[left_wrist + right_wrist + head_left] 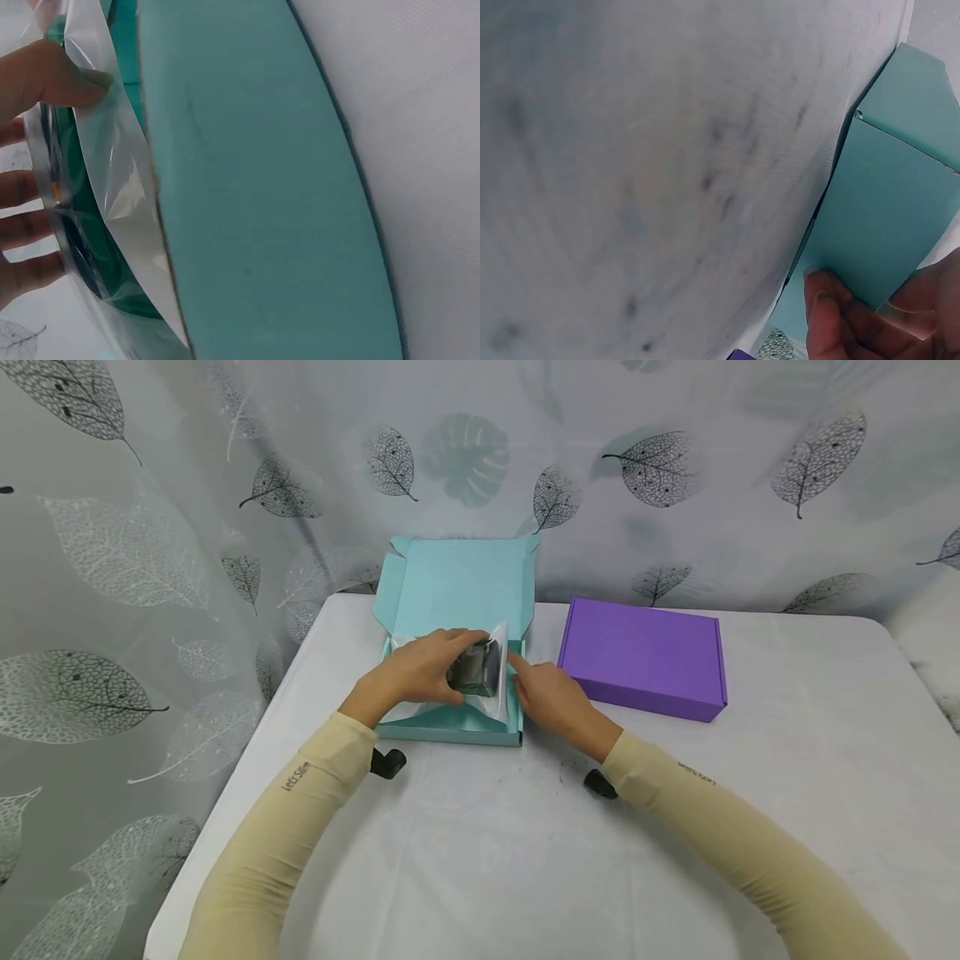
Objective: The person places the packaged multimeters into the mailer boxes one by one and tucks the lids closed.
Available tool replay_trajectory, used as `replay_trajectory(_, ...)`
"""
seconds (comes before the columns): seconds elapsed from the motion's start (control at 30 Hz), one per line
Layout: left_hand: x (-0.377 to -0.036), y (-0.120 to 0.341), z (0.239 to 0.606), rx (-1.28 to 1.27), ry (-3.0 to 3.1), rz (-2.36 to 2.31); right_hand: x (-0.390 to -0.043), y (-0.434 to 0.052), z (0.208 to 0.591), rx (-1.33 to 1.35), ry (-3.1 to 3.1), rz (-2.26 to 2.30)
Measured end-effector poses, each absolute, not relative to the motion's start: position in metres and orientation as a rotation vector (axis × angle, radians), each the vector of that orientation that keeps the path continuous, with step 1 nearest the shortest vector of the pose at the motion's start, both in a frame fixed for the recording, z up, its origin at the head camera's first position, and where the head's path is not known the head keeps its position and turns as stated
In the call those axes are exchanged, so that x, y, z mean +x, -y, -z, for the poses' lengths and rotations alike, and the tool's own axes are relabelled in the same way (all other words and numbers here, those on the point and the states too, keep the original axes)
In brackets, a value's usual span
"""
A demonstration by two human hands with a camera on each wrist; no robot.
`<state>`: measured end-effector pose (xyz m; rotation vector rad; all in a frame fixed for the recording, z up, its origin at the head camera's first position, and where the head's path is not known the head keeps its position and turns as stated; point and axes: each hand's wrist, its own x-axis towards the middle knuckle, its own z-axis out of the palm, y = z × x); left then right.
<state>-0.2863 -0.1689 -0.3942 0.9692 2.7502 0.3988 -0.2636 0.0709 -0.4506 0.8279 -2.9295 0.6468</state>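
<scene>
Grasping dark block [477, 668] in clear plastic bag [124, 184] with left hand [422, 668], seemingly positioning it in or just above open turquoise cardboard box [450, 736]; pinching right wall [889, 214] with right hand [553, 695]; next, hold box steady.

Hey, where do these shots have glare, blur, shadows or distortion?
Head view: soft shadows lie beside the left sleeve and right sleeve; left wrist view: bright glare streaks the clear bag, and the box has a bowed edge, probably lens distortion; right wrist view: the tablecloth is blurred, its dark specks smeared, while the box looks sharper.
</scene>
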Motion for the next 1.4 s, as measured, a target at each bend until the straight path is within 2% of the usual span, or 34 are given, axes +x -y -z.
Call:
replay_trajectory(1.03, -0.283, 0.161, 0.421, 1.004, -2.75, -0.148, -0.267, -0.069, 0.452, 0.85, 2.97, -0.625)
replay_trajectory(1.4, -0.281, 0.177, 0.417, 0.963, -2.748, -0.283, -0.264, -0.074, 0.445, 0.819, 3.032, -0.626)
